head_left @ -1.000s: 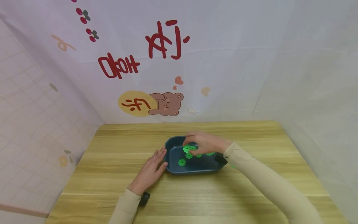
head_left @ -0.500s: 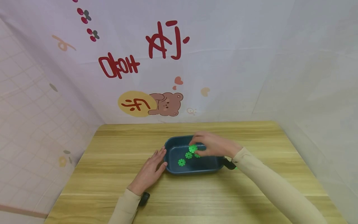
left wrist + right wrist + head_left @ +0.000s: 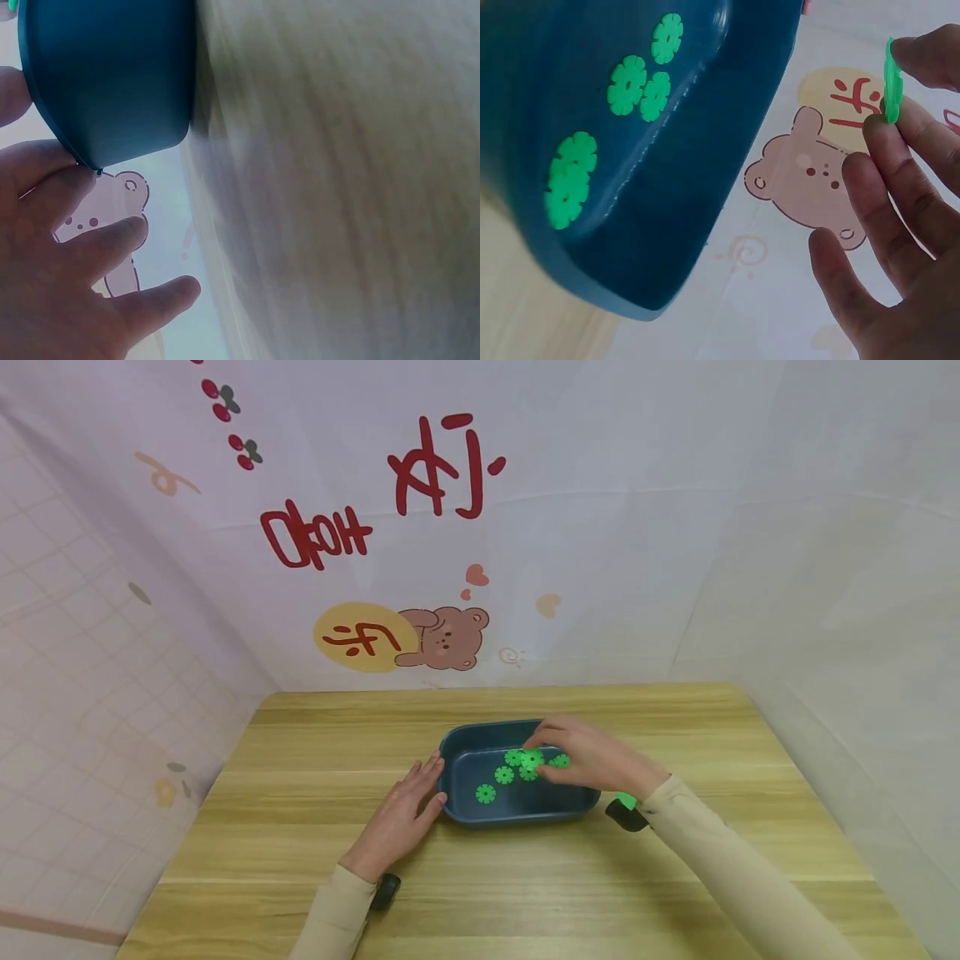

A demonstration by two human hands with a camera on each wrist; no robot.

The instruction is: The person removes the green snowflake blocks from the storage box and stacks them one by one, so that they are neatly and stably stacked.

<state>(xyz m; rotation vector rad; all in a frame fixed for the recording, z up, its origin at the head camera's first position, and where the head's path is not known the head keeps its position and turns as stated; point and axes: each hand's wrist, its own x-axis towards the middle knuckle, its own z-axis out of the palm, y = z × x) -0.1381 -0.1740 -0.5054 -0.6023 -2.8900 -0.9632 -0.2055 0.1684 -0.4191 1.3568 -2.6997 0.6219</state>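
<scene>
A dark blue plastic box (image 3: 465, 781) stands on the table, holding several green toothed snowflake discs (image 3: 626, 85). My left hand (image 3: 401, 814) rests against the box's left end. Its thumb and fingertips are right at the rim, the fingers spread and fairly straight in the left wrist view. Over the box's right half, my right hand (image 3: 594, 757) pinches one green snowflake disc (image 3: 892, 82) edge-on between thumb and fingertips. The other fingers of that hand are loosely bent. Two discs (image 3: 570, 180) overlap at one end of the box in the right wrist view.
A green piece (image 3: 626, 798) shows outside the box's right end, partly hidden by my right sleeve. Black wrist cameras (image 3: 386, 892) hang under both wrists. Behind the wooden table (image 3: 480, 893) is a printed white cloth (image 3: 600, 527).
My right hand has moved to the right above the box, still pinching a green disc, uncovering more discs. My left hand and the box stay essentially in place.
</scene>
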